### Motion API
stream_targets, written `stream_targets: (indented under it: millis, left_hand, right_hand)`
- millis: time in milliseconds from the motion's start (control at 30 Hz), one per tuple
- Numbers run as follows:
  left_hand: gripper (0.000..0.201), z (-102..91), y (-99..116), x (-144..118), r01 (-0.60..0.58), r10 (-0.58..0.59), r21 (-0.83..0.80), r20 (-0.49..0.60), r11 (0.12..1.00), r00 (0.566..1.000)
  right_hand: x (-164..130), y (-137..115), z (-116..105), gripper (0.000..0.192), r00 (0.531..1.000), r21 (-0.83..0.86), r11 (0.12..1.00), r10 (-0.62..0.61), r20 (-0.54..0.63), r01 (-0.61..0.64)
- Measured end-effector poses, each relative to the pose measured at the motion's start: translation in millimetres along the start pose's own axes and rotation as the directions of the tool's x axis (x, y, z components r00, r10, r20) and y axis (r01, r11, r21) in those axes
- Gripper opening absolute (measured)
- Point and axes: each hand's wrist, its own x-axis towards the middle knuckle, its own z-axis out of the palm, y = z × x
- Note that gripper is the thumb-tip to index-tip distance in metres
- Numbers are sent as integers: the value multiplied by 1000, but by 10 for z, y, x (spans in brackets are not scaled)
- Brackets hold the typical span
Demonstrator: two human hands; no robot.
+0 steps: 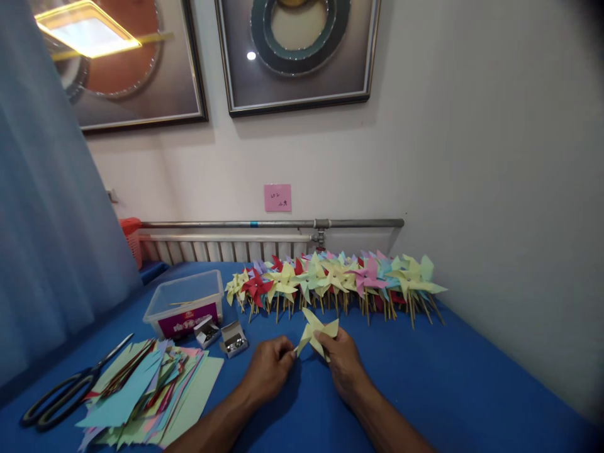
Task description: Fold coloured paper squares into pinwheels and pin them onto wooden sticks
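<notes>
A pale yellow paper pinwheel [311, 329] is held up between my two hands, over the blue table. My right hand [344, 362] is closed on its right side, the thumb lying across the paper near the centre. My left hand [268, 370] has its fingers curled in a pinch at the lower left blade tip; the exact grip is partly hidden. No stick shows on this pinwheel. Just left of my left hand stand two small open boxes of metal pins, a right one [233, 340] and a left one [206, 332].
Many finished pinwheels on sticks [330, 280] lie massed along the back. At left are a clear plastic tub [184, 292] with sticks in it, a pile of coloured paper [151, 390] and black-handled scissors [70, 390]. A blue curtain [51, 207] hangs at far left.
</notes>
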Motion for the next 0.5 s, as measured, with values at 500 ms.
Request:
stream_targets:
  millis: [500]
  left_hand:
    - [16, -26, 86, -65, -50, 30, 261, 80, 964, 996]
  right_hand:
    - [25, -81, -11, 38, 999, 42, 998, -34, -25, 35]
